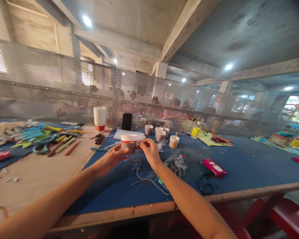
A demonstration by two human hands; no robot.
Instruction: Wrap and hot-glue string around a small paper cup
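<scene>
Beyond the left hand's fingers, a stack of white cups [99, 116] stands nested, one inside another. The left hand [114, 157] grips a grey-coated paper cup [128, 144] between thumb and fingers; its inside is hidden. That cup sits upright between both hands, the fingertips of the right hand [151, 152] bunched against or just beside its right side; whether they pinch anything, I cannot tell. Beyond the right fingers stand small grey pails [160, 135], contents unclear; farther right, a tan cup [173, 142] holding a stick [176, 134], then a yellow-labelled bottle [196, 130].
</scene>
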